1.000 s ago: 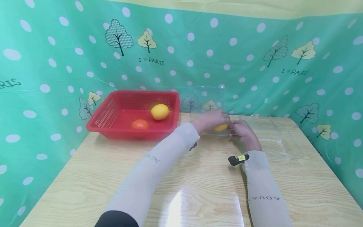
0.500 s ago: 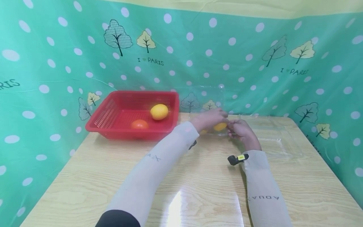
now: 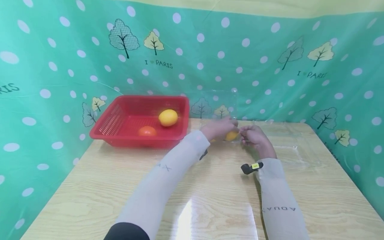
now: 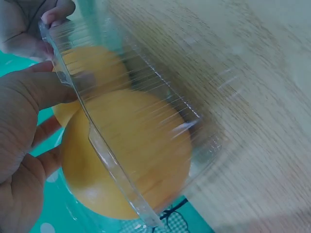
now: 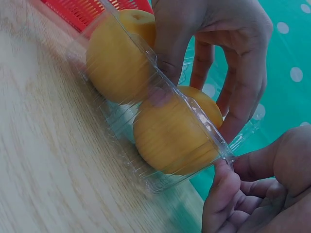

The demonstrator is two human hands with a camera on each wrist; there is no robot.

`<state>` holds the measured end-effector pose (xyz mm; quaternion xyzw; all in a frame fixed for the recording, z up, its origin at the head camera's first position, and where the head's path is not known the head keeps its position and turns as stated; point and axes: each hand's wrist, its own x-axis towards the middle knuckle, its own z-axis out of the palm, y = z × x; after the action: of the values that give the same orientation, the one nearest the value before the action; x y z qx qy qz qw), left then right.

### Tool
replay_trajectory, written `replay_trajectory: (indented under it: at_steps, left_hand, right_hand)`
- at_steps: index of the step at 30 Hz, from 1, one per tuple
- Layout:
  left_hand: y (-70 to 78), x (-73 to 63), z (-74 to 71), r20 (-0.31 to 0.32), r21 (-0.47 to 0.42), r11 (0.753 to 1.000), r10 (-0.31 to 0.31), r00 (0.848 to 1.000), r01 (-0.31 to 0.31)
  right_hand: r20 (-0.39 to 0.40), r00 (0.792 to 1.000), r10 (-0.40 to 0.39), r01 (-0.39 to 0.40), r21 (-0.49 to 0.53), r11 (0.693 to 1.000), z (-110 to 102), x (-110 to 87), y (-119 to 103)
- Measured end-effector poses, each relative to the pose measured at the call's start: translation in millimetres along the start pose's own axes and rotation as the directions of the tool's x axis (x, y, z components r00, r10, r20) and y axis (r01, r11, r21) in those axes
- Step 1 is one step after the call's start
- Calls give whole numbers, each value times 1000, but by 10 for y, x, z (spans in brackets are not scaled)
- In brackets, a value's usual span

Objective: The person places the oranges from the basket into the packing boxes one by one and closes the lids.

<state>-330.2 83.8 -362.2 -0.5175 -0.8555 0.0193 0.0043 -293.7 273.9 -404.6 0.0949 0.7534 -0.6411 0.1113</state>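
Note:
A clear plastic clamshell box (image 5: pixel 199 116) stands at the back of the table, its lid (image 3: pixel 217 100) raised against the cloth. Two yellow-orange round fruits, likely oranges, sit side by side in it. My left hand (image 3: pixel 219 128) reaches in and grips the orange (image 5: pixel 175 133) nearer my right hand, thumb on its front and fingers behind. The other orange (image 4: pixel 126 155) lies to the left, seen through the box wall in the left wrist view. With thumb and finger, my right hand (image 3: pixel 255 136) pinches the box rim at its right corner.
Left of the box stands a red perforated basket (image 3: pixel 150 143) holding a yellow fruit (image 3: pixel 168 118) and an orange-red fruit (image 3: pixel 147 131). Another clear plastic container (image 3: pixel 288 146) lies at the right. Behind hangs a green dotted cloth (image 3: pixel 255 66).
My left hand has shifted slightly left and down with the orange, widening the space to my right hand. The right hand stays almost still at the box corner.

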Motion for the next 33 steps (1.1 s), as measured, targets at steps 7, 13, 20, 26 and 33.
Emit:
replay_trajectory:
  at_steps: [7,13,20,26,33]
  left_hand:
    - [10,-20,23,-15,0,1000,-18,1000,18]
    - [46,-22,21,-7,-1,999,-46,999,46]
    - [55,-22,30,-36,24,998,-55,998,56]
    - [-8,-27,-2,-110,-46,990,-136,985,131]
    - [-153,-62,-13,-239,-214,923,-366,899,319]
  right_hand:
    - [20,1000,-6,6,-18,1000,0,-6,-20]
    - [15,1000,4,-3,-19,1000,7,-10,-22]
    - [4,1000,-3,3,-38,999,12,-7,-9]
    - [14,1000,-14,15,-46,999,-7,-17,-14]
    - [7,1000,-8,8,-46,999,6,-21,-24]
